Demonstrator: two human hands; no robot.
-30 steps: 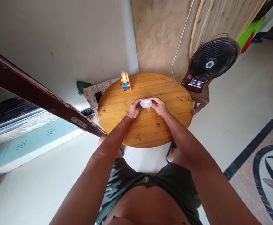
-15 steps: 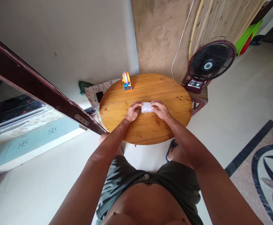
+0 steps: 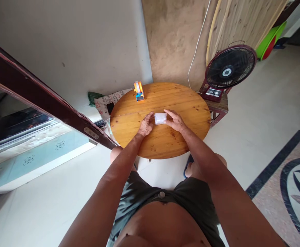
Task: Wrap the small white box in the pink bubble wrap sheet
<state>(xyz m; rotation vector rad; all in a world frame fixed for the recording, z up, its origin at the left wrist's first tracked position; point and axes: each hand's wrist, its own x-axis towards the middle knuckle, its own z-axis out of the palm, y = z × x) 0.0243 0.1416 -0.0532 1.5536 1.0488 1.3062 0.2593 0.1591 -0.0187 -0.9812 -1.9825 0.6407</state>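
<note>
A small whitish, shiny wrapped packet point(image 3: 160, 118) lies on the round wooden table point(image 3: 129, 133), between my two hands. On its left side, my left hand point(image 3: 147, 124) rests on the wood with fingers stretched toward the packet's edge. My right hand point(image 3: 175, 120) is at the other side, thumb and fingers spread apart around the packet's right end. The thumb is at or very near the packet; whether it touches cannot be made out. Neither hand grips it. What the packet contains is hidden by its wrapping.
An orange and blue tape dispenser point(image 3: 139, 91) stands at the table's back left. Right of the table, a dark electric fan point(image 3: 227, 71) stands on a wooden stool point(image 3: 220, 104). A black phone point(image 3: 110, 108) lies on a printed sack point(image 3: 102, 103). A door frame point(image 3: 49, 89) runs along the left.
Both hands have loosened from the packet. The right fingers have spread wider, and the left hand has drawn slightly away from the edge. The packet stays almost in place.
</note>
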